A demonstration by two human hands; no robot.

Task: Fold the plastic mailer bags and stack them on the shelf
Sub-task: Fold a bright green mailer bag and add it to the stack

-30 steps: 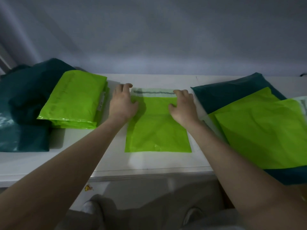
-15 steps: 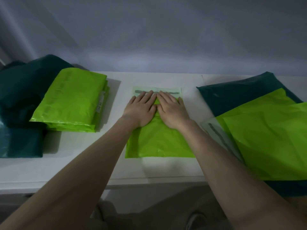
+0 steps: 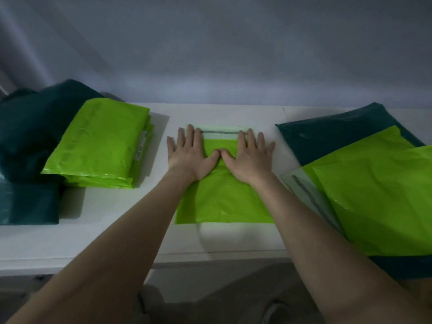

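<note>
A lime-green mailer bag (image 3: 224, 202), thin glossy plastic, rectangular, lies flat at the middle of the white desk (image 3: 112, 230); its paler far flap carries a dark adhesive strip (image 3: 221, 132). The left hand (image 3: 190, 155) and right hand (image 3: 247, 156) lie palm-down on the bag's far half, fingers straight and spread, thumb tips meeting at the centre, outer fingers reaching past the bag's side edges. Left: a stack of folded green bags (image 3: 98, 146) with a small side label, unreadable, beside dark teal bags (image 3: 30, 146). Right: flat green bags (image 3: 378, 195) lying on a teal bag (image 3: 332, 134).
</note>
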